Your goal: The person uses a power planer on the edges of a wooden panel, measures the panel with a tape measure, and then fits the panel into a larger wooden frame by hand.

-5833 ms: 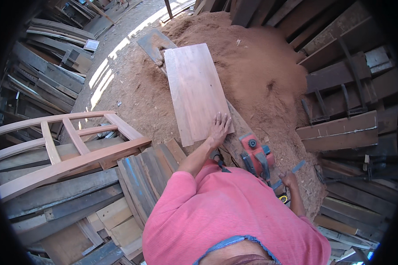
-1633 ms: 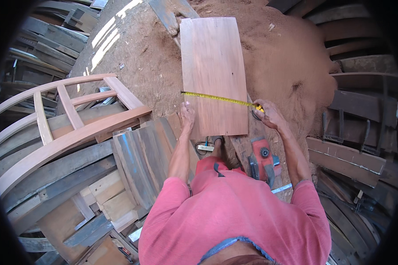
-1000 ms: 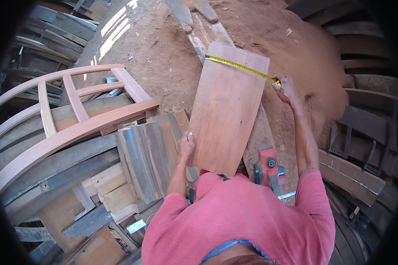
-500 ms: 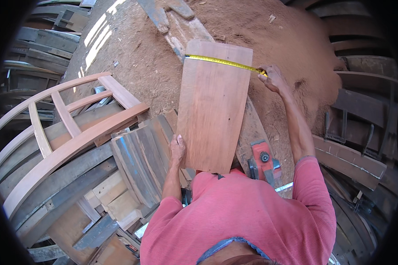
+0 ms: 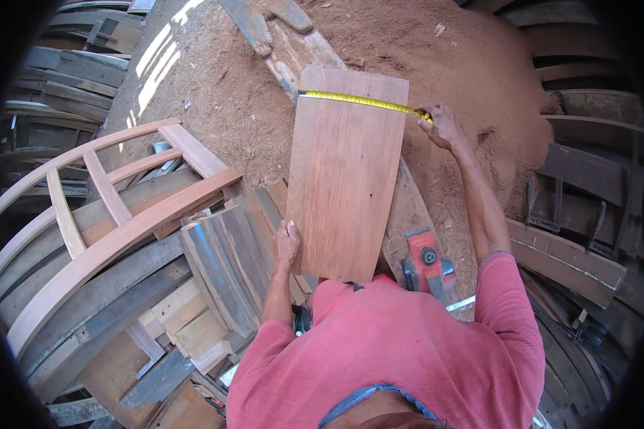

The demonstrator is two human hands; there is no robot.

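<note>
One yellow tape measure across a wooden panel

Between the left grip, at the near left edge of the panel, and the right grip, just off its far right, the measuring tape runs leftward from the right grip across the panel's far end. Beneath the panel slants a plank, with the planer at its near part, bodyward of the right grip. Left of the left grip sit stacked boards, the frame farther left; sawdust spreads beyond and rightward of the right grip.
</note>
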